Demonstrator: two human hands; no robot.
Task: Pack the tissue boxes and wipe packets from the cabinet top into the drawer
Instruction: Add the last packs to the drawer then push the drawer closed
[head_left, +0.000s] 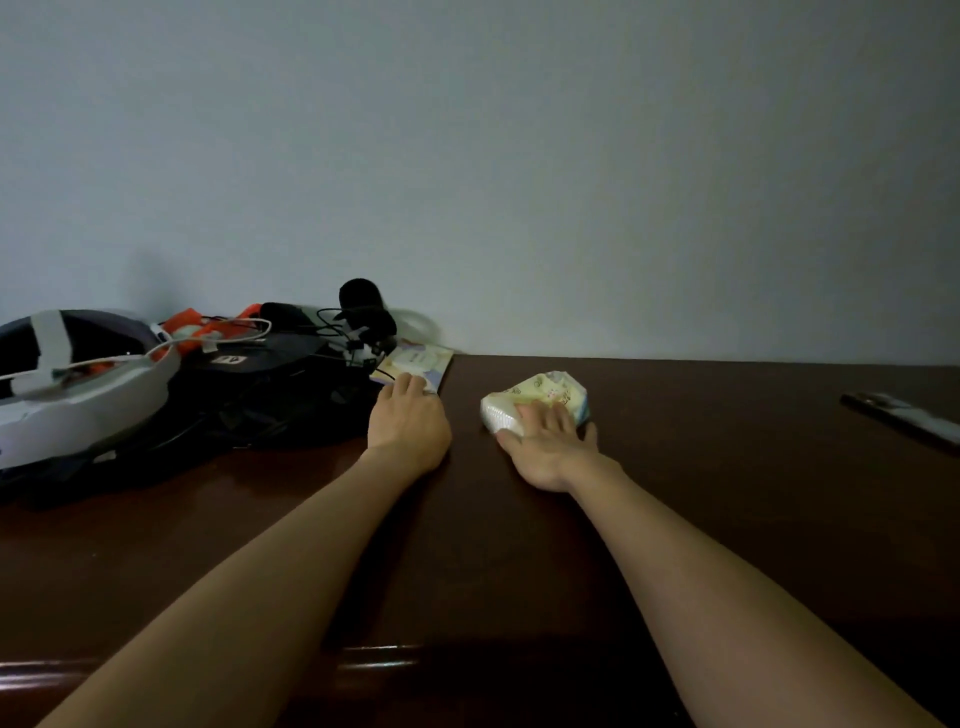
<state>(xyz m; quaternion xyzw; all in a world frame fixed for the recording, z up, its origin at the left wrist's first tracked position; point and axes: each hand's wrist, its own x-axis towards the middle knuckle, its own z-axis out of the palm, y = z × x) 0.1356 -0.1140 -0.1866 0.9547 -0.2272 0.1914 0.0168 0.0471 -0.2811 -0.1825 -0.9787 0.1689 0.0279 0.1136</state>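
Reaching across the dark wooden cabinet top (675, 467), I have both bare arms stretched out toward the wall. My left hand (408, 421) lies on the near corner of a flat wipe packet (418, 364), fingers curled over its edge so that I grip it; the packet lies close to the wall, just beside a black bag (270, 395). My right hand (550, 447) rests on a soft yellow-and-white tissue pack (535, 397), fingers straight and spread over its top, thumb out on the wood; the pack sits on the cabinet top, apart from the wipe packet. Left of the bag is a grey-and-white headset (78, 384) with tangled cables (337, 332). A dark flat remote-like object (904, 415) lies far right.
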